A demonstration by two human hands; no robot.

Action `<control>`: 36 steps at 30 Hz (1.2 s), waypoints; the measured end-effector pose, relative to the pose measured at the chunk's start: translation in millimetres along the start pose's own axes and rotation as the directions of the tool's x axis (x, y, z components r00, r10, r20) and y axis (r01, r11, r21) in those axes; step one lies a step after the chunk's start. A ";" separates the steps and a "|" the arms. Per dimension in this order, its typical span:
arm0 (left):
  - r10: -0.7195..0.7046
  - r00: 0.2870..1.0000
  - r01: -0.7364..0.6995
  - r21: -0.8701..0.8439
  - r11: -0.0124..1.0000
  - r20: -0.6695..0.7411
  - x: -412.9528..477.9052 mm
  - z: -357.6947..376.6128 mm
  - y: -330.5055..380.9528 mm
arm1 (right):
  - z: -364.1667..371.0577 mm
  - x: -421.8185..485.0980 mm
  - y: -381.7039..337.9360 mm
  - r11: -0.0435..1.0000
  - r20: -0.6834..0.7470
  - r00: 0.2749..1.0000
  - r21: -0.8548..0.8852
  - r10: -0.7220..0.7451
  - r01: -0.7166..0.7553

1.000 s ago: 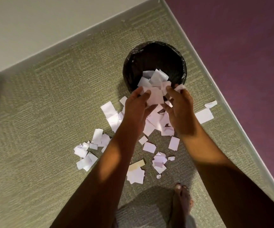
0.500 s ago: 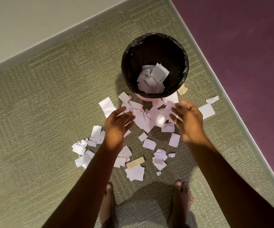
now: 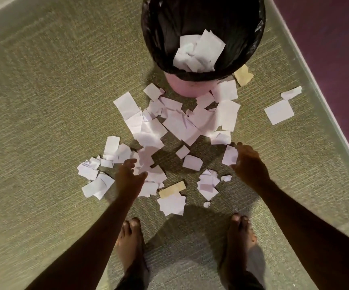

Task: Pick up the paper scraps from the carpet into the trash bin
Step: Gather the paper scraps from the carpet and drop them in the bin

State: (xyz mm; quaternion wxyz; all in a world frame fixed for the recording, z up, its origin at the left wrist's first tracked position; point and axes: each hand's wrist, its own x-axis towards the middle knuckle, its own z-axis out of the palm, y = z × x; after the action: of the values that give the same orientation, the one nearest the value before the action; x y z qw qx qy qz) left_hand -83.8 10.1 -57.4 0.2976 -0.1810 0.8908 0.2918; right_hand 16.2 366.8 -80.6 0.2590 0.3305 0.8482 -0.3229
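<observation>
White paper scraps (image 3: pixel 179 124) trail from the black-lined round bin (image 3: pixel 154 38) toward bare feet (image 3: pixel 129 243); left hand (image 3: pixel 127 178) spread wide. Right hand (image 3: pixel 250 164) perhaps pinches one; unclear.

You have no text, label, brand or number to read here. The paper scraps (image 3: pixel 182 124) on the carpet (image 3: pixel 54 101) and those inside the trash bin (image 3: pixel 152 42) at the far side show plain faces. Any faint marks on them are too blurred to make out.
</observation>
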 end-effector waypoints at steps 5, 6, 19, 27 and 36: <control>0.195 0.981 -0.194 0.201 0.960 0.015 19.8 13.4 -11.8 | 17.9 7.7 -4.0 0.912 -0.037 0.985 -0.386 -0.166 0.139; 0.233 0.972 -0.233 0.237 0.943 0.029 23.7 16.0 -11.0 | 21.5 7.8 -6.3 0.891 -0.036 0.990 -0.442 -0.136 0.106; 0.314 0.945 -0.314 0.521 0.794 0.090 62.4 47.4 -4.9 | 40.0 11.2 -12.1 0.935 -0.259 0.957 -0.352 -0.132 0.034; 0.314 0.949 -0.303 0.291 0.907 0.011 68.3 43.9 -9.5 | 68.7 7.9 -56.1 0.946 -0.150 0.938 -0.133 -0.313 0.294; 0.397 0.918 -0.397 0.015 0.918 0.009 55.2 31.5 -10.1 | 117.5 -2.0 -73.1 0.830 0.039 0.942 -0.463 -0.332 0.312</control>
State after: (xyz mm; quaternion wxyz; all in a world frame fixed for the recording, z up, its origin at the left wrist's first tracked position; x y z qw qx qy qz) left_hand -107.2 14.0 -117.2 0.2363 0.0068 0.9106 0.3391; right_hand -9.2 239.6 -129.0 0.2538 0.1184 0.9492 -0.1433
